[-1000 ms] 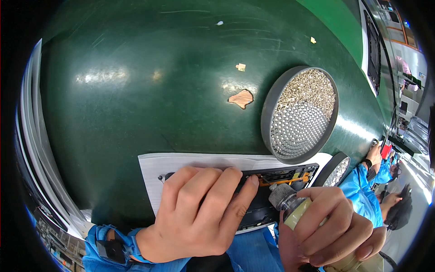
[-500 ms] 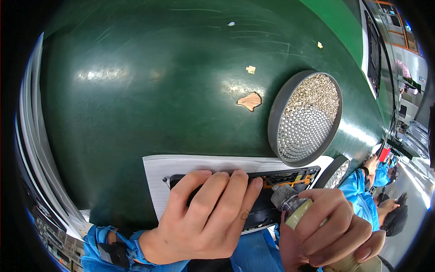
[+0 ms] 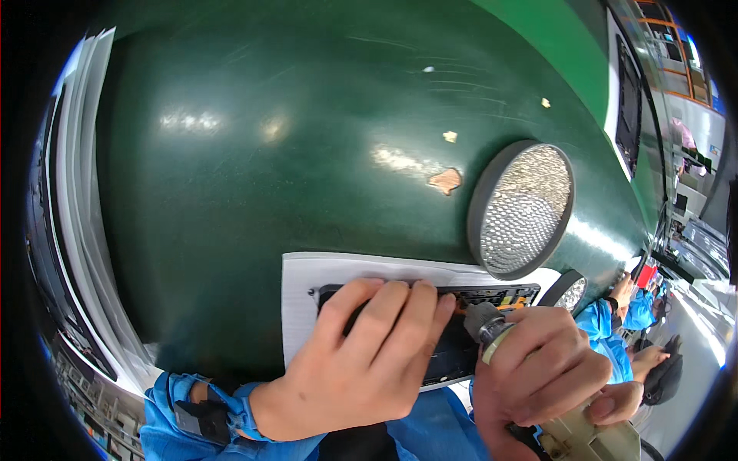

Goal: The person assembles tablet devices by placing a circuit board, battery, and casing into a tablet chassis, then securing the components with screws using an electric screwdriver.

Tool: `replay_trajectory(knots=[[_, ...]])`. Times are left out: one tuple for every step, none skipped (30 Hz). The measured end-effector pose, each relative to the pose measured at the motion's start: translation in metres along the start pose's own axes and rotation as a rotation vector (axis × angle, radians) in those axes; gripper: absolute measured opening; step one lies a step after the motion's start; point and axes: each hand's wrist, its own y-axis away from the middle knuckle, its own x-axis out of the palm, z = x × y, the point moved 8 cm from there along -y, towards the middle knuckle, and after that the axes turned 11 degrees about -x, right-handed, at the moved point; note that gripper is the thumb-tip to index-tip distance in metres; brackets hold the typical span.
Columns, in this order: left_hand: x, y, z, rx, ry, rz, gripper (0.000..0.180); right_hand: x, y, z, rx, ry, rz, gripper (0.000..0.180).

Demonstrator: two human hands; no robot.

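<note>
My left hand (image 3: 369,346) lies across a flat black electronic device (image 3: 450,359). Its fingers are bent over the device's far edge, holding it; the thumb is hidden. Orange strips and circuit parts show along the device's right end. In my right hand (image 3: 542,365) is a power screwdriver with a pale body (image 3: 588,446), its fingers wrapped round it. The ribbed grey nose (image 3: 484,321) points at the device just right of my left fingertips; the bit's tip cannot be made out. White paper (image 3: 300,311) lies under the device.
A round grey tray (image 3: 478,207) with a dimpled plate and many tiny gold-coloured screws stands beyond the device. A smaller round tray (image 3: 567,292) sits to its right. A wood-patterned scrap (image 3: 446,181) lies on the green table (image 3: 231,207). Co-workers in blue sit at right.
The view has shifted, so the paper and device appear further right. My left hand stays on the device, and the screwdriver stays in my right hand with its nose over the same area.
</note>
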Motion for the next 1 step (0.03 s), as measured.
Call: replay_trajectory(knots=[[-0.0013, -0.0019, -0.0039, 0.012, 0.009, -0.003, 0.036, -0.0010, -0.0015, 0.0003, 0.021, -0.091, 0.025, 0.064]])
